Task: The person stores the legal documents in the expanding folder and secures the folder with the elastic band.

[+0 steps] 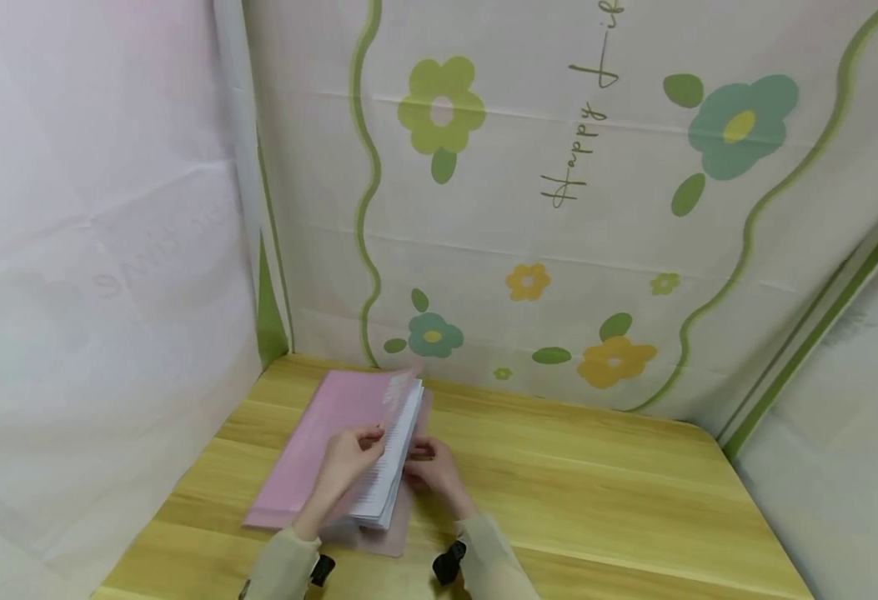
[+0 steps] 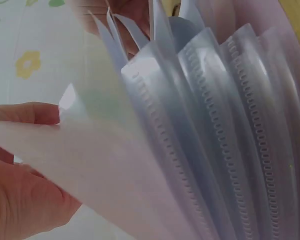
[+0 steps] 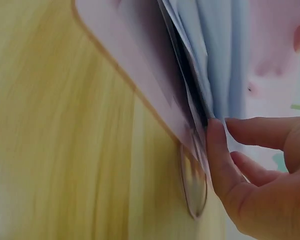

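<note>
A pink folder (image 1: 333, 425) with a soft, see-through cover lies partly open on the table. Inside are clear plastic sleeves (image 2: 210, 100) with punched-looking strips along their edges, holding printed sheets (image 1: 389, 475). My left hand (image 1: 350, 460) pinches the free edge of the front cover, which stands lifted and bowed away from the sleeves in the left wrist view. At the right side, my right hand (image 1: 439, 471) has its fingertips (image 3: 216, 131) on the outer edges of the sleeves, thumb and fingers bent together there. A thin loop (image 3: 194, 187) hangs at the back cover's edge.
The folder rests on a wood-grain table (image 1: 596, 492), towards its left side. A white flowered cloth (image 1: 499, 225) rises behind the table's back edge, and pale cloth walls (image 1: 101, 275) stand at both sides. Black wrist straps (image 1: 449, 562) sit by the sleeves.
</note>
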Demonstrator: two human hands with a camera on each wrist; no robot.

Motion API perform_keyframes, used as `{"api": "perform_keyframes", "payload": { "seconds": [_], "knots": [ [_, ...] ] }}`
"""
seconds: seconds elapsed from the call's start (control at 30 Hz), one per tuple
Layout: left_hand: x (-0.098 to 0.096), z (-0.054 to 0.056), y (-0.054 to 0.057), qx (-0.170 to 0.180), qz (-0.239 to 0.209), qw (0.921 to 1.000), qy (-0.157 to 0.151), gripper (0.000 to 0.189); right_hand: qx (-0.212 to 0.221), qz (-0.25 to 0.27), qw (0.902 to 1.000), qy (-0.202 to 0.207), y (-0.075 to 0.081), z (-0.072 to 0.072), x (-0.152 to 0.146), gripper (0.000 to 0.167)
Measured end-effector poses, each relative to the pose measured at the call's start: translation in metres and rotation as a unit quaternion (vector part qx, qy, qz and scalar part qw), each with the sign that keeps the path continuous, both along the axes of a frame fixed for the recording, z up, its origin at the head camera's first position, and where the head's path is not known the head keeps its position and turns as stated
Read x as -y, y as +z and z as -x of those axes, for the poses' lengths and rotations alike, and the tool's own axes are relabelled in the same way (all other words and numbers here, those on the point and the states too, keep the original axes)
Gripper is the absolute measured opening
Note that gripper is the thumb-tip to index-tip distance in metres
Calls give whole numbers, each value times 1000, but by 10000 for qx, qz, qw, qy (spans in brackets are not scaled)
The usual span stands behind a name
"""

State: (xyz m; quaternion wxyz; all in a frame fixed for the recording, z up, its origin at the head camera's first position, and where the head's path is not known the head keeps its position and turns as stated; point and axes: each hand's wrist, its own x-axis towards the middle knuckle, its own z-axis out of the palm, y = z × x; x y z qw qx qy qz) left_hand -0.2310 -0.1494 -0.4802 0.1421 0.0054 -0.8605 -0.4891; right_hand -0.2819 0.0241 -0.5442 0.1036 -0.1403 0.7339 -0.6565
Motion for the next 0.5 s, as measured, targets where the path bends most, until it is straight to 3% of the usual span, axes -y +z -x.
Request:
{"api": "perform_keyframes", "payload": {
  "seconds": [0.1,0.27,0.5],
  "knots": [
    [-6,0,-4,-167,513,9985,-23,28,-151,-167,9997,-65,0,-1,-8,40],
    [-15,1,-12,-264,1323,9908,-78,28,162,-517,9978,-388,8,-1,-20,43],
    [-25,1,-23,-71,1727,9833,-566,8,73,-1226,9907,-593,15,0,-41,39]
  ]
}}
